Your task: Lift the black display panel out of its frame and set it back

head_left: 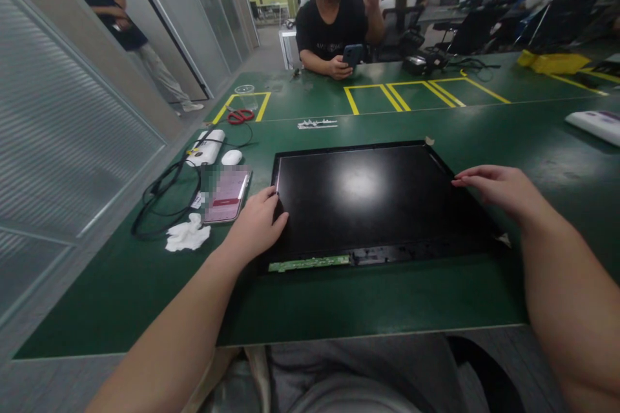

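Observation:
A flat black display panel (334, 219) lies face up on the green table, with a bright glare on its glass. Along its near edge runs a narrow green circuit board (310, 262). My left hand (259, 219) rests on the panel's left edge, its thumb spread apart from the fingers. At the right edge, my right hand (494, 187) has thumb and fingers pinched together on the frame. Small pale tabs stick out at the far right corner (429, 141) and near right corner (504, 241).
Left of the panel are a phone (225, 197), crumpled tissue (188, 233), white mouse (232, 157), black cable (162, 197), white box (206, 147) and red-handled scissors (241, 117). White strips (317, 124) lie beyond it. A person (334, 32) holding a phone sits opposite.

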`<state>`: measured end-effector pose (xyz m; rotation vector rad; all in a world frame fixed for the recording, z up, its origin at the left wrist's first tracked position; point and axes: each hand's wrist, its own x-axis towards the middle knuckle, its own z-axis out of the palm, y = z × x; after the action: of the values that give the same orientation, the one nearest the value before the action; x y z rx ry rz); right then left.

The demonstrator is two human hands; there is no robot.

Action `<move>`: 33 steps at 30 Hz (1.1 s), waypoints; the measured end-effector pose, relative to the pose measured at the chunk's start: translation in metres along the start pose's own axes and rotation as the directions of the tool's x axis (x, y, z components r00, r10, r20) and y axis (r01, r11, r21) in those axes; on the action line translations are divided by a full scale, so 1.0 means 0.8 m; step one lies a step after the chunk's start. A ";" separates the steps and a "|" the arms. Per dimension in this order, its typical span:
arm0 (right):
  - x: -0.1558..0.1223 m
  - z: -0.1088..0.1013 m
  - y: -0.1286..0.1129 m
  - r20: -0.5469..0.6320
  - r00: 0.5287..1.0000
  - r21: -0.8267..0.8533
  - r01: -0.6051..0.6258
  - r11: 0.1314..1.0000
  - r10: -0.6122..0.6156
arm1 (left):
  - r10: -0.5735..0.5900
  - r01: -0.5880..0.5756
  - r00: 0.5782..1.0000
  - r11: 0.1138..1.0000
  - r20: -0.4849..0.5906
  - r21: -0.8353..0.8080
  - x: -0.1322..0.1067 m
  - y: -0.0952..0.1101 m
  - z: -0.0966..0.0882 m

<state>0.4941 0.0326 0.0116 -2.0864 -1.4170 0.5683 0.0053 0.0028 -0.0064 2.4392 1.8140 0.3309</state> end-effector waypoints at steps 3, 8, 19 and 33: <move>-0.005 0.001 -0.007 -0.027 0.998 0.003 -0.062 0.998 0.062 | 0.025 -0.027 0.997 0.999 -0.074 -0.028 -0.004 0.006 -0.004; -0.010 0.003 -0.017 -0.032 0.998 -0.041 -0.062 0.997 0.060 | 0.172 -0.175 0.985 0.965 -0.031 -0.195 -0.011 0.028 -0.012; -0.008 0.005 -0.016 -0.030 0.998 -0.043 -0.056 0.998 0.054 | 0.084 -0.060 0.990 0.978 0.115 -0.201 -0.002 0.017 0.008; -0.002 0.011 -0.007 -0.071 0.995 0.146 -0.055 0.988 0.066 | 0.164 -0.172 0.985 0.968 -0.058 -0.181 0.005 0.004 0.029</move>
<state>0.4845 0.0344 0.0087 -2.0201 -1.2360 0.5914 0.0142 0.0073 -0.0275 2.4757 1.5173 0.5429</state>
